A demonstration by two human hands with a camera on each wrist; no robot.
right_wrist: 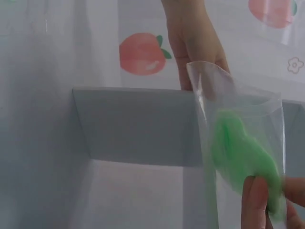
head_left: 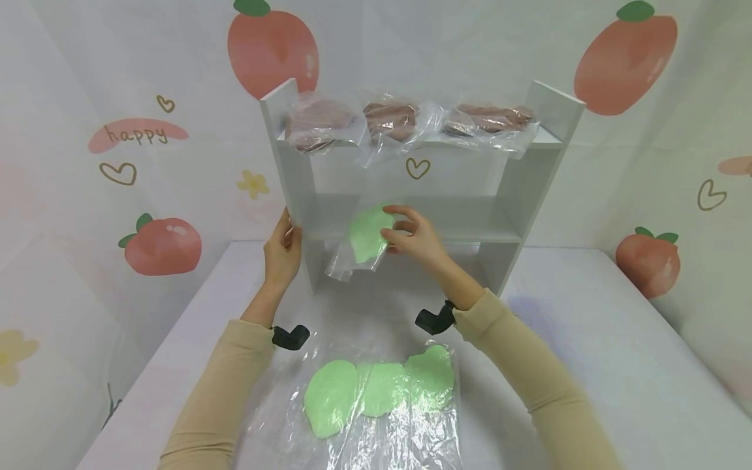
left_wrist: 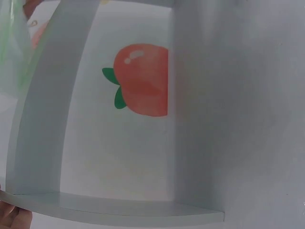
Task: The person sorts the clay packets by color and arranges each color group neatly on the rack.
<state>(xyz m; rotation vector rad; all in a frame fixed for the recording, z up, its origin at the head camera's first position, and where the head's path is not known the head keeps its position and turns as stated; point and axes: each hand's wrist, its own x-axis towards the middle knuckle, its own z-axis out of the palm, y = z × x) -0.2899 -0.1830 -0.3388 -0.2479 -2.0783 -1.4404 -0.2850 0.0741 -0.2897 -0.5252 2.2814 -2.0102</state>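
My right hand point(head_left: 420, 240) pinches a clear plastic bag point(head_left: 339, 266) with a flat light-green piece point(head_left: 368, 234) inside, held in front of the middle board of a white shelf unit point(head_left: 508, 215). The right wrist view shows the bag's upper part upright above the fingertips point(right_wrist: 257, 191). My left hand point(head_left: 283, 256) grips the shelf unit's left side panel, fingers along the outside and thumb by the front edge; part of this hand also shows in the left wrist view point(left_wrist: 14, 217). On the table, several similar green pieces point(head_left: 331, 399) lie under clear plastic.
Three clear bags with reddish-brown contents point(head_left: 390, 121) lie along the top board, their plastic hanging over its front. The white tabletop point(head_left: 587, 339) extends on both sides. A printed curtain point(head_left: 411, 39) stands behind. Black wrist mounts point(head_left: 435, 320) sit on both forearms.
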